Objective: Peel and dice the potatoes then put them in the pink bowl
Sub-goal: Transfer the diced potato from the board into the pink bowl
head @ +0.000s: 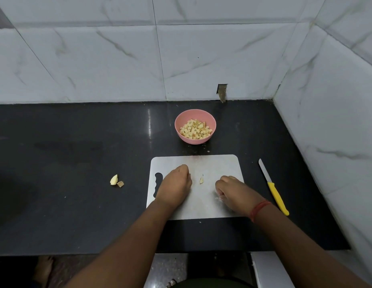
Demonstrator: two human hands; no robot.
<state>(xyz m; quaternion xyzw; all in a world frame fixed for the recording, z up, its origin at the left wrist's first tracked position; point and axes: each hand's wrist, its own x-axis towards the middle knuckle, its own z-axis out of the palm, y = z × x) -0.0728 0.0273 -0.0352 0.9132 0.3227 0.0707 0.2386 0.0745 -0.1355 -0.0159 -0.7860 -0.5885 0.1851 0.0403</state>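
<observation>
The bench (66, 142) lies open to the left, broken only by two potato scraps (116, 180) well left of the cutting board (214, 163). The pink bowl (195, 126) stands just behind the board, a knife (273, 187) lies just right of it, and tiled walls (326, 121) close the back and right

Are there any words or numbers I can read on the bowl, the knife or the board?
None: no words, numbers or signs show anywhere.
Pink bowl: plain.
Knife: plain yellow handle, blade too small to tell.
Cutting board: plain.
Wall tiles: only grey veins.
</observation>
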